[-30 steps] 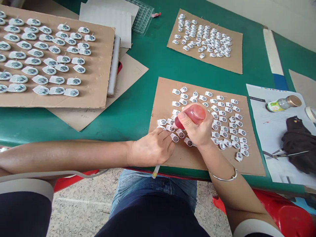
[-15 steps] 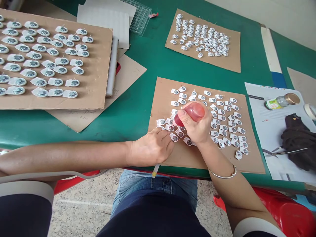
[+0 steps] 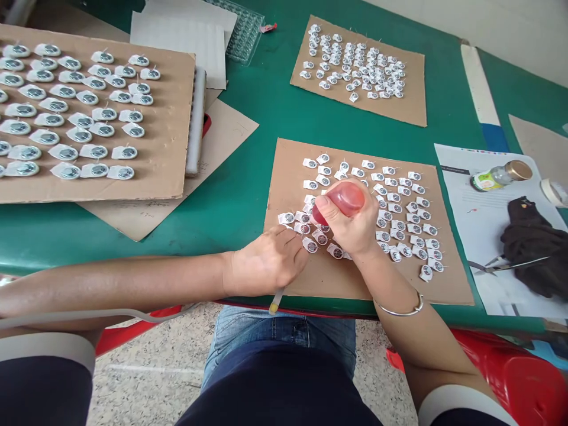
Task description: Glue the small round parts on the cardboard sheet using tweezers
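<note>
My right hand [image 3: 355, 222] is closed around a red squeeze bulb [image 3: 345, 200], its narrow end pointing down to the left at the small round pieces. My left hand [image 3: 268, 260] is closed on a slim pale tool with a yellow end [image 3: 274, 306], which sticks out below the palm; most of it is hidden by the fingers. Left fingertips are close to a small round piece with a white paper tab [image 3: 302, 228]. Many such pieces lie in rough rows on a brown cardboard sheet [image 3: 328, 287] under both hands.
Another cardboard sheet [image 3: 412, 112] with similar pieces lies at the back. A raised board [image 3: 164, 160] on the left carries larger ones. To the right are a printed sheet [image 3: 461, 195], a glass jar [image 3: 499, 176], scissors [image 3: 492, 267] and a dark cloth [image 3: 532, 248].
The view has shifted slightly, so everything on the table appears a little further left. Both hands keep nearly the same pose and hold the same things.
</note>
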Available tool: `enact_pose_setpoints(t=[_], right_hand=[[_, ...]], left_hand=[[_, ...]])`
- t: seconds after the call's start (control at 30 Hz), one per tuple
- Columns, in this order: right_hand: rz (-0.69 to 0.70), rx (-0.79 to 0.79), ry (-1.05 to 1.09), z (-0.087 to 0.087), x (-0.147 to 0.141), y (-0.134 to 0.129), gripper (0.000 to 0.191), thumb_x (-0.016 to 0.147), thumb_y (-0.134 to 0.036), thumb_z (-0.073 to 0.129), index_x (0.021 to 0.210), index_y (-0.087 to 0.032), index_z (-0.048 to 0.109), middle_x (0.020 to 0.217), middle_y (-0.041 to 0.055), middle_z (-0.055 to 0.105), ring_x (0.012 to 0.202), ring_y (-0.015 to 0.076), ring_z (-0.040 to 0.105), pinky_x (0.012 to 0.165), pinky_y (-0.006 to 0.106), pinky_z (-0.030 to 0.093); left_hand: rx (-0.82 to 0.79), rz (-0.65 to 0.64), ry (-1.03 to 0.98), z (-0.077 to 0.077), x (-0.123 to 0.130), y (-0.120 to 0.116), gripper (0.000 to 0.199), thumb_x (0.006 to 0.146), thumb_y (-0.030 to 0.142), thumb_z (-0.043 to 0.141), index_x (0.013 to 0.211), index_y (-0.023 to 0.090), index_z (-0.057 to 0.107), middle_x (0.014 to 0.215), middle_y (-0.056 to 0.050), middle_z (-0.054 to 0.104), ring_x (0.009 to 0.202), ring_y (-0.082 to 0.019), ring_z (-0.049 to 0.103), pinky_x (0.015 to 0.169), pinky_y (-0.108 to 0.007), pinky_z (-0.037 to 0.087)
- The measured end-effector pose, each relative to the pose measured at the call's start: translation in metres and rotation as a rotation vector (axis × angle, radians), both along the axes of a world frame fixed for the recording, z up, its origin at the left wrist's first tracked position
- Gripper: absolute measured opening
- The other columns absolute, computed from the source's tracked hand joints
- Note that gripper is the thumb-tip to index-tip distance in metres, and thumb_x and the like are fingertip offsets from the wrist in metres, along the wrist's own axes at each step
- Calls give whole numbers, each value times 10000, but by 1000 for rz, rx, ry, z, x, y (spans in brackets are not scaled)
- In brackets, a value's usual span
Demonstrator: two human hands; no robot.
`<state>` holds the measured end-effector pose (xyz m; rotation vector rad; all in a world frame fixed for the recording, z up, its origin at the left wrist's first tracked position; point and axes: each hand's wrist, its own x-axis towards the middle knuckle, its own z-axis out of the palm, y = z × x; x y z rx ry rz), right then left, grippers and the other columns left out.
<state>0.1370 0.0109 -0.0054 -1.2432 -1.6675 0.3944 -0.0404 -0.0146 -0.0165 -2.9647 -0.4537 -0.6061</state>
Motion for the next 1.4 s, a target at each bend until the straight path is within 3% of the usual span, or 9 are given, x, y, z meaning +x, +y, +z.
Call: enact_pose_setpoints(t=[0.3,0.6,0.73,0.83,0.93,1.13,1.4], right_hand=[[15,15,-30,1,0,-2,235,725,-379,676,716,-193,534,676,1,576,613,122,535,587,303,471],[29,54,-97,3,0,-3,279,696,-400,692,721,-169,537,673,-3,574,617,117,536,598,301,466],[20,15,11,18,5,-8,251,716,-388,677,732,-173,548,701,7,578,655,126,562,623,304,487],[-6,15,130,25,8,-22,240,746,-392,649,811,-186,545,760,10,580,668,127,587,619,303,504],[-59,37,232,13,7,-40,284,764,-416,615,914,-191,530,801,12,573,657,131,601,594,305,511],[-215,101,203,-24,1,-56,209,749,-344,632,836,-166,566,801,26,595,739,160,609,671,347,512],[-163,88,124,-21,-3,-52,178,754,-299,635,844,-157,577,806,30,607,769,153,601,709,344,500]], left_hand=[[-142,-3,-7,3,-2,6,140,763,85,435,646,149,477,633,-55,492,594,-164,424,554,-297,373],[-379,84,-29,11,-4,11,167,748,66,426,616,138,500,629,-49,516,594,-147,453,591,-280,392],[-637,54,-139,19,-7,23,148,768,84,445,701,121,572,647,-28,569,590,-113,500,560,-231,380],[-878,173,-180,21,-9,36,112,732,107,516,689,132,617,625,6,609,556,-83,524,509,-190,366],[-1062,304,-178,19,-8,47,73,684,138,576,648,131,639,612,12,626,541,-83,538,464,-176,352],[-1240,328,-197,16,-8,60,51,638,160,640,638,111,652,625,-14,649,569,-106,573,467,-179,371],[-1319,336,-220,15,-8,62,50,636,148,651,651,101,658,619,-25,655,559,-110,579,462,-184,383]])
